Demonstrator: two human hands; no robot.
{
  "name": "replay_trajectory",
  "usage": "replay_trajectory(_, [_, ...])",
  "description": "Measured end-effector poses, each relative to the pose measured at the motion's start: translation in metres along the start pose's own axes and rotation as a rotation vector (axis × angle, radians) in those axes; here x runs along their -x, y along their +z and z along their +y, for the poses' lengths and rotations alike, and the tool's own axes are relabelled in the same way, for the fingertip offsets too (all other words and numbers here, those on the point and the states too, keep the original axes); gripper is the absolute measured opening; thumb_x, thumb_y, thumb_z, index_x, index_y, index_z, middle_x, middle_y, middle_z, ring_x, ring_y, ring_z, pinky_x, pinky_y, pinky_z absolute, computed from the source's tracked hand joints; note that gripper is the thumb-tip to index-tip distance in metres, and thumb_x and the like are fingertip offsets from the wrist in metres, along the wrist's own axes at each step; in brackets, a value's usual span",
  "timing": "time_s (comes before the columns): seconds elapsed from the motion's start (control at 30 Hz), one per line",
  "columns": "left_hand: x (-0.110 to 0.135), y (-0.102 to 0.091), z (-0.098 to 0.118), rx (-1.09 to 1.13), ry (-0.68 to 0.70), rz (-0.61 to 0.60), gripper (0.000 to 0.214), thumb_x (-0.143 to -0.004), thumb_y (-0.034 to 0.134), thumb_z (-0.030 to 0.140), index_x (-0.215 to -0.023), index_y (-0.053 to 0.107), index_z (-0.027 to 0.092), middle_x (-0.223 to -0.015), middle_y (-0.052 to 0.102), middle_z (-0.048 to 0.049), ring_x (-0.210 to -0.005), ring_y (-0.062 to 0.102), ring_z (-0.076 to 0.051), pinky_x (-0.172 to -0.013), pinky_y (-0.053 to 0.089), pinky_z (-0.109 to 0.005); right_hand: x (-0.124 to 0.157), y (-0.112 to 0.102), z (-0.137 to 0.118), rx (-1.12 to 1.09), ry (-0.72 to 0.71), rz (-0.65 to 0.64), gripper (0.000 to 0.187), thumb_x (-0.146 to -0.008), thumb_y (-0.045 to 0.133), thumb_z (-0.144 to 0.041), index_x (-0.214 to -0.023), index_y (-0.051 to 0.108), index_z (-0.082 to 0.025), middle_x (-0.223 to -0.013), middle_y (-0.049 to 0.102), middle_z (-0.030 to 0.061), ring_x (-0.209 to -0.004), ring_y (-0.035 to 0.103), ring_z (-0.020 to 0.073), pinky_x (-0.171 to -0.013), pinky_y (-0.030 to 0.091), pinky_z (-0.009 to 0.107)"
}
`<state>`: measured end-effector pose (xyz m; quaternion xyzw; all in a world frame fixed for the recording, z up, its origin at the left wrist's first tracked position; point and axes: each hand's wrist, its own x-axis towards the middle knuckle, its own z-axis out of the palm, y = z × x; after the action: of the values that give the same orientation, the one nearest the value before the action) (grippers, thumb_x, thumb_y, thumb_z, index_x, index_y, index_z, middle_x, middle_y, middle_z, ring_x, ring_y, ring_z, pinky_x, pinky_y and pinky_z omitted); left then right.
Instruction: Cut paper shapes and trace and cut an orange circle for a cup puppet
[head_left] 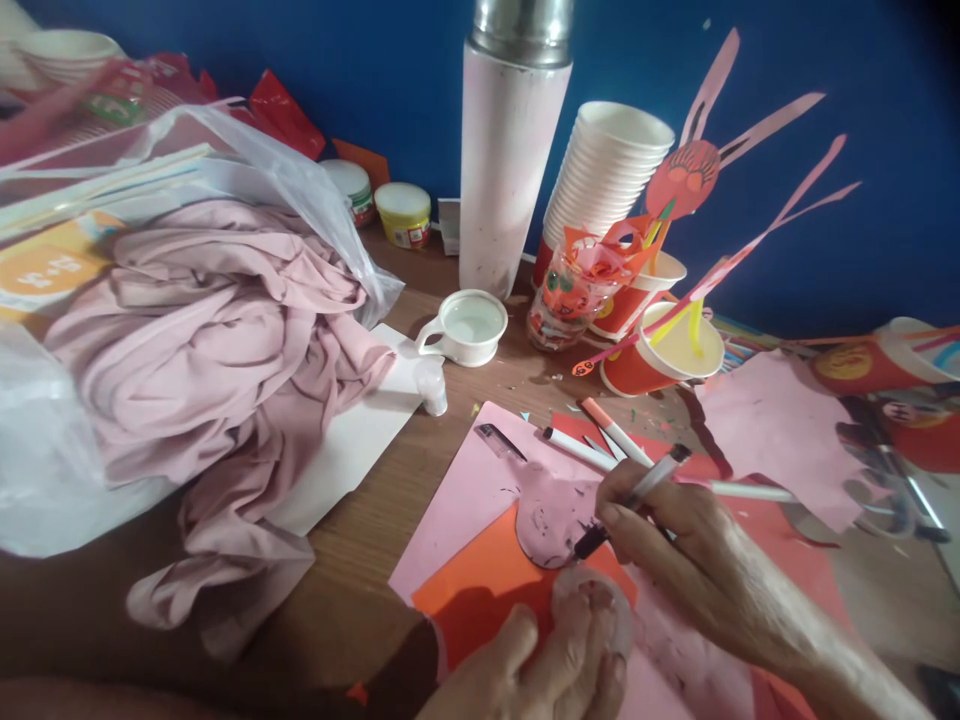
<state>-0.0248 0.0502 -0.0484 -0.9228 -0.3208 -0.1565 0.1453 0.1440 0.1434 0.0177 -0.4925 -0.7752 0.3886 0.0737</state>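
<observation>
My right hand (671,535) grips a black marker pen (651,480) with a pale barrel, its dark end pointing down beside a round pink paper cut-out (541,515). Black marks show on that cut-out, which overlaps an orange sheet (472,580) on top of pink paper (450,500). In the lower middle, my left hand (540,655) is closed, fingers together over a round translucent ring (619,610) that looks like a roll of tape. The fingers cover part of the ring.
Behind the papers stand a white cup (474,335), a tall flask (502,160), stacked paper cups (604,170) and a cup with paper strips (645,370). Loose markers (581,450) lie above the cut-out. A plastic bag with pink cloth (225,330) fills the left; scissors (892,510) lie right.
</observation>
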Motion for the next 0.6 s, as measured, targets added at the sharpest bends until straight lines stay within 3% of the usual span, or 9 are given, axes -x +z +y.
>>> replay_trajectory(0.27, [0.002, 0.004, 0.005, -0.019, -0.042, 0.0, 0.025, -0.091, 0.041, 0.027, -0.109, 0.057, 0.028, -0.118, 0.061, 0.0042, -0.111, 0.049, -0.016, -0.071, 0.037, -0.029, 0.004, 0.0, 0.007, -0.057, 0.045, 0.046, 0.027, -0.093, 0.035, -0.034, -0.073, 0.049, -0.021, -0.067, 0.055, -0.0014, -0.048, 0.044, 0.0097, -0.044, 0.037, 0.024])
replay_trajectory(0.43, [0.004, 0.004, 0.004, 0.019, -0.022, 0.009, 0.029, -0.088, 0.04, 0.026, -0.112, 0.056, 0.024, -0.124, 0.058, -0.0019, -0.115, 0.046, -0.021, -0.073, 0.036, -0.032, 0.015, 0.001, 0.011, -0.083, 0.074, 0.12, 0.024, -0.091, 0.036, -0.032, -0.075, 0.049, -0.021, -0.059, 0.05, -0.0026, -0.046, 0.044, 0.0107, -0.043, 0.037, 0.024])
replay_trajectory(0.6, [0.005, 0.003, 0.004, 0.033, 0.015, -0.023, 0.033, -0.088, 0.04, 0.023, -0.116, 0.056, 0.019, -0.128, 0.056, -0.0076, -0.116, 0.045, -0.027, -0.074, 0.037, -0.034, 0.028, 0.001, 0.015, -0.068, 0.064, 0.188, 0.025, -0.092, 0.035, -0.031, -0.075, 0.05, -0.02, -0.063, 0.055, -0.001, -0.049, 0.05, 0.0117, -0.048, 0.04, 0.025])
